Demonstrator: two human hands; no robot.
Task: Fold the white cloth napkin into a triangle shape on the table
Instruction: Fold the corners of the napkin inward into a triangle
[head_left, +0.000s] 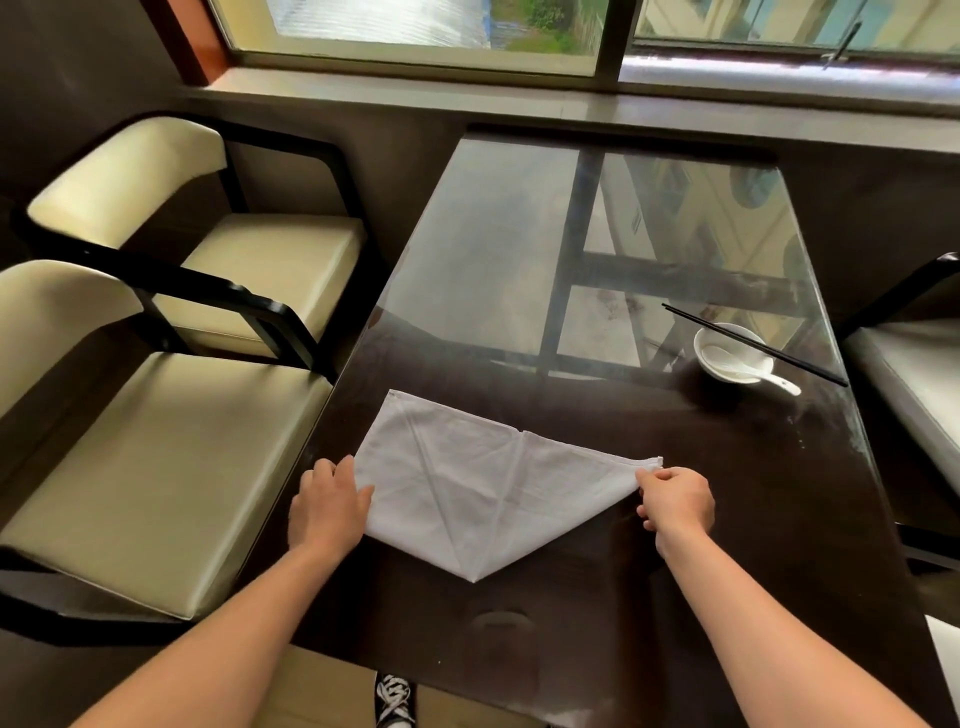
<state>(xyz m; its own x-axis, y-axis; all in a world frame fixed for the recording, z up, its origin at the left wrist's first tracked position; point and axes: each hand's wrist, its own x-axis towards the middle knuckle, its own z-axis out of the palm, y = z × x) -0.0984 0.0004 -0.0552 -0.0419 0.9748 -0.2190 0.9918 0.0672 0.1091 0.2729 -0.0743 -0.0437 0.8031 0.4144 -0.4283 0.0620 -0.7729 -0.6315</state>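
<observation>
On the desk (727, 467), the white cloth napkin (467, 483) lies part-folded at the near edge; the left hand (330, 506), fingers apparently flat, should pin its left edge while the right hand (675, 501), pinching the right corner, draws the fold taut.

white cloth napkin (478, 493), dark brown glass-topped table (727, 467), white bowl (727, 358) and spoon (769, 376), black chopsticks (753, 343), cream chairs (171, 457) with black frames
</observation>
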